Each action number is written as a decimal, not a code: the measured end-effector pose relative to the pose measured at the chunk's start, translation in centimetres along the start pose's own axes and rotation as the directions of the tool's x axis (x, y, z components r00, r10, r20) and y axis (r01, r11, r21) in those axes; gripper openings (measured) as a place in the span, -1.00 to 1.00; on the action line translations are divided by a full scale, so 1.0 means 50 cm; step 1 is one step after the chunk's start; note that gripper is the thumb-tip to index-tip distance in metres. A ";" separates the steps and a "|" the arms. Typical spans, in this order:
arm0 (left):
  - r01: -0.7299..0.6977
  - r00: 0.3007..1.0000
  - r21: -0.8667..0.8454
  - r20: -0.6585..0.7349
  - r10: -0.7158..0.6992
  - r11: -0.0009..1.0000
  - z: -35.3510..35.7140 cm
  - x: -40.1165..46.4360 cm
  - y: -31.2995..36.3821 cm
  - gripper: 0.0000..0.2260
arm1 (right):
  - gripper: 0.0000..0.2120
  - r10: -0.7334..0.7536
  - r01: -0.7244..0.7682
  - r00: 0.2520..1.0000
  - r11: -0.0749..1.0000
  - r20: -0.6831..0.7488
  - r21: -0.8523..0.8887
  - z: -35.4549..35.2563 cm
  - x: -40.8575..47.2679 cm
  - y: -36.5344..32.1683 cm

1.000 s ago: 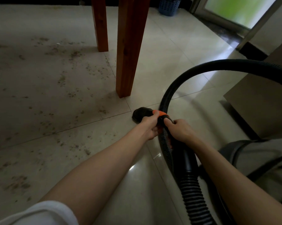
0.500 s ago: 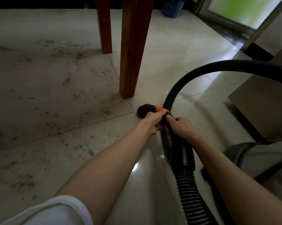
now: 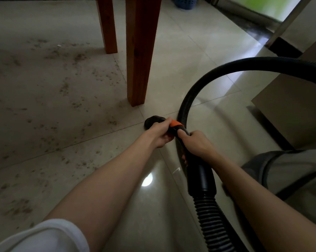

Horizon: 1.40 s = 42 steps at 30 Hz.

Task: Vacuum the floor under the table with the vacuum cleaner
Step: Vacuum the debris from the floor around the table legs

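Careful: with your left hand (image 3: 160,132) and right hand (image 3: 196,142) fingers wrapped round the vacuum nozzle (image 3: 153,121) near the table leg (image 3: 141,51), the looping hose (image 3: 226,68) could snag that leg, leaving the dirt (image 3: 66,86) on the left untouched.

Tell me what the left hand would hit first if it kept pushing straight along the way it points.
The left hand points up-left along the nozzle. Ahead lies dirty floor; the table leg seems just right of that line, though depth is unclear.
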<state>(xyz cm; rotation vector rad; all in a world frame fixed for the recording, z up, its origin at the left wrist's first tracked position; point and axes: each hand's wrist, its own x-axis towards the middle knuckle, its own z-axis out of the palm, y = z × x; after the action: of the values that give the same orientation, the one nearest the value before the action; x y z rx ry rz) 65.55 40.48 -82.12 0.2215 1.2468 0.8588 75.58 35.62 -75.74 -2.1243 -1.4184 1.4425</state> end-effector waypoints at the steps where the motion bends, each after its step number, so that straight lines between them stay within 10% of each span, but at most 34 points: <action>1: 0.023 1.000 -0.014 0.020 -0.023 1.000 0.002 -0.002 -0.004 -0.68 | -0.67 0.005 -0.005 1.000 1.000 -0.003 -0.017 -0.001 -0.006 0.008; 19: 0.045 0.994 -0.044 0.102 -0.040 0.998 0.016 -0.061 -0.088 -0.53 | -0.65 -0.032 0.032 0.999 0.998 0.006 -0.055 -0.011 -0.068 0.102; 42: -0.056 0.992 -0.059 -0.113 0.049 0.997 0.019 -0.074 -0.148 -0.50 | -0.67 0.061 -0.050 0.989 0.996 0.138 -0.077 -0.020 -0.066 0.079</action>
<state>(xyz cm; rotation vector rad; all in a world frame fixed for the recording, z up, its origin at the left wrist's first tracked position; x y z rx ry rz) 69.51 33.27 -83.39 0.1581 1.3207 0.9647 78.53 31.29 -75.71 -2.1599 -1.4933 1.6137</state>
